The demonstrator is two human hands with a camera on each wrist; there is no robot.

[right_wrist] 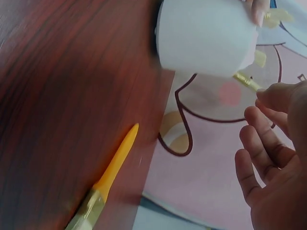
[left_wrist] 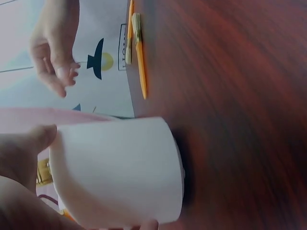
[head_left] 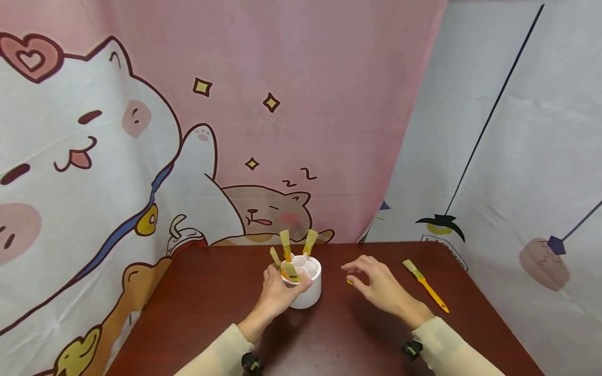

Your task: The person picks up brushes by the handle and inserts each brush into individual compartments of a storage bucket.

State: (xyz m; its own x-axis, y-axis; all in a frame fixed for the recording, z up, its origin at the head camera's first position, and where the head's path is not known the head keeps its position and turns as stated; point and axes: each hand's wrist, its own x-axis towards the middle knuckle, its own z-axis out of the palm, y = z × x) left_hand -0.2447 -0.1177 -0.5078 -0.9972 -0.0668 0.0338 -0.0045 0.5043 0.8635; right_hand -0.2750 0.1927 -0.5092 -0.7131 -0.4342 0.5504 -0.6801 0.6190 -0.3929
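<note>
A white round brush holder [head_left: 308,295] with several compartments stands on the table, and my left hand [head_left: 277,292] grips it by its left side, thumb over the near rim. Several paintbrushes [head_left: 285,243] stand in it, bristles up. To the right of the holder, my right hand [head_left: 373,282] hovers over the table with fingers loosely bent and nothing between them. Below that hand lies a paintbrush with a yellow handle [right_wrist: 117,160], mostly hidden by the hand in the head view. In the right wrist view its handle tip points toward the holder.
Farther right on the table lies another paintbrush [head_left: 425,286] with a yellow handle. The dark red-brown table [head_left: 211,313] ends at a pink and white cartoon curtain [head_left: 329,130] behind and at the sides.
</note>
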